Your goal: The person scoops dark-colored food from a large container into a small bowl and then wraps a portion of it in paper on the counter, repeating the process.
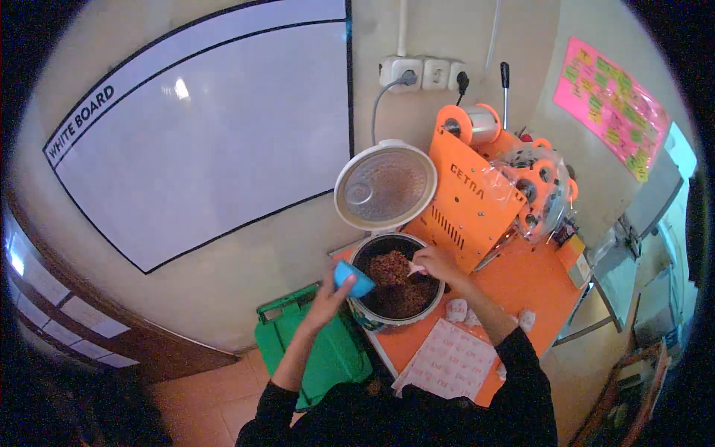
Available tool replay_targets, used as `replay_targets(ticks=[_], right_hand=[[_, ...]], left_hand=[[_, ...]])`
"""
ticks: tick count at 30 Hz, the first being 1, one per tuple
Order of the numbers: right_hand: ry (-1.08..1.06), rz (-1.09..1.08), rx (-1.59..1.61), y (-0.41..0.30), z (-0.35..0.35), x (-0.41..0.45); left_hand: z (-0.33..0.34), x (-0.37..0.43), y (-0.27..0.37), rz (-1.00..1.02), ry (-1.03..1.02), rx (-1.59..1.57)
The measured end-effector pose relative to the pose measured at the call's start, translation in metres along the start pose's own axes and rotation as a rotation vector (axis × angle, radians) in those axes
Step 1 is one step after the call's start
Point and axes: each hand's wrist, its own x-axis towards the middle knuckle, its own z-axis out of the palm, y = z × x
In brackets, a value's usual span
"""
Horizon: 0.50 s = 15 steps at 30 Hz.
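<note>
A rice cooker [357, 321] stands on the orange tabletop with its lid [385, 181] raised. Reddish-brown rice [391, 271] is heaped in its dark inner pot. At the pot's left rim, my left hand [329, 299] grips a small blue bowl [353, 279], which is tilted towards the pot. My right hand [438, 264] reaches over the right side and holds a pale rice scoop [414, 269] against the rice. Printed wrapping paper [444, 360] lies flat in front of the cooker. Small wrapped bundles [457, 309] rest beside it, partly behind my right forearm.
An orange sealing machine [475, 195] stands behind the orange table [519, 279], with a clear plastic bag [536, 184] over its rollers. A green bin [313, 352] is on the floor at the left. Wall sockets [422, 74] with plugged cords are above. A whiteboard [240, 123] hangs at the left.
</note>
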Motion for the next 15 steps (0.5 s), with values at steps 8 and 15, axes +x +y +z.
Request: replay_targets(ticks=[8,15], right_hand=[[0.396,-0.024,-0.588,-0.036,0.033,-0.052],[0.567,-0.45,-0.53,0.006,0.034,-0.063]], left_hand=[[0.105,0.06,-0.026,-0.286,0.034,-0.07],[0.096,0.067,-0.008,-0.521,-0.156,-0.406]])
